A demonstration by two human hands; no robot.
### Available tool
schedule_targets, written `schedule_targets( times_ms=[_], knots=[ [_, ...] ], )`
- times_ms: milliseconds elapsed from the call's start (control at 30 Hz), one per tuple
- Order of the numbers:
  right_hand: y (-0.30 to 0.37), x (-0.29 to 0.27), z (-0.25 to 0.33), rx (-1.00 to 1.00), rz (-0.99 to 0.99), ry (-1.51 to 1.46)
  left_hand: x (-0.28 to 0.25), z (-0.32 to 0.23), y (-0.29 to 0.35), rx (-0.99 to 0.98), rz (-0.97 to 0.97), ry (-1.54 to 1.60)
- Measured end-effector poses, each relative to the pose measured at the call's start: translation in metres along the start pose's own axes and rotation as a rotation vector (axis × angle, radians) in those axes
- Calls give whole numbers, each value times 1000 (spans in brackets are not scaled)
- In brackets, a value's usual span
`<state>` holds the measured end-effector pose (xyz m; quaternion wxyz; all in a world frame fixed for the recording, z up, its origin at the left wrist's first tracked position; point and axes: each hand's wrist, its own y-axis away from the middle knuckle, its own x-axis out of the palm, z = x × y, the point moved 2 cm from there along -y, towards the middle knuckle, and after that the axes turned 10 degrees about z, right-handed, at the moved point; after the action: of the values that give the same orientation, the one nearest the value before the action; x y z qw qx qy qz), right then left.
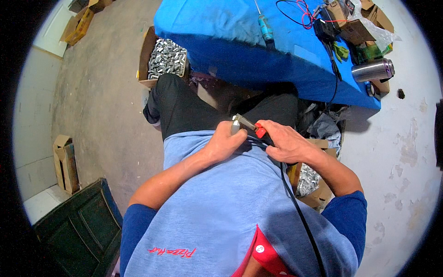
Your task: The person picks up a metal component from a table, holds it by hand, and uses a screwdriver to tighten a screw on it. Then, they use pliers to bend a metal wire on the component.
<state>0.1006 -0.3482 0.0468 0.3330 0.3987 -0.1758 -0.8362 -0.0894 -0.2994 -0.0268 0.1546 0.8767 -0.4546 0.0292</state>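
Observation:
Over my lap, my left hand (226,142) is closed around a small silver metal part (236,125), whose rounded end sticks up past the thumb. Just to its right, my right hand (288,141) grips a tool with a red collar (260,131) and a narrow metal tip (245,121). That tip reaches over to the metal part; whether they touch I cannot tell. A black cable (297,205) runs from beside my right hand down across my shirt. Most of the tool's body is hidden by my fingers.
Ahead is a blue-covered table (221,37) bearing a teal-handled screwdriver (266,28), wires and a steel bottle (371,70). A cardboard box (143,57) full of small silver parts stands by my left knee. More silver parts (308,180) lie in a box at my right.

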Motion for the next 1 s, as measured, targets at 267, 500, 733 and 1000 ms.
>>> schedule_targets(
  times_ms=[267, 500, 733, 1000],
  knots=[
    [-8, 14, -14, -84, -90, 49, -2, 10, 0, -26, 18, 12],
    [-15, 17, -20, -143, -68, 30, -5, 13, 3, -31, 47, 49],
    [-30, 23, -33, -279, -154, 102, -5, 13, 8, -87, 8, -3],
    [-28, 8, -23, -353, -186, 228, -5, 0, 9, -74, 5, 57]
  ],
)
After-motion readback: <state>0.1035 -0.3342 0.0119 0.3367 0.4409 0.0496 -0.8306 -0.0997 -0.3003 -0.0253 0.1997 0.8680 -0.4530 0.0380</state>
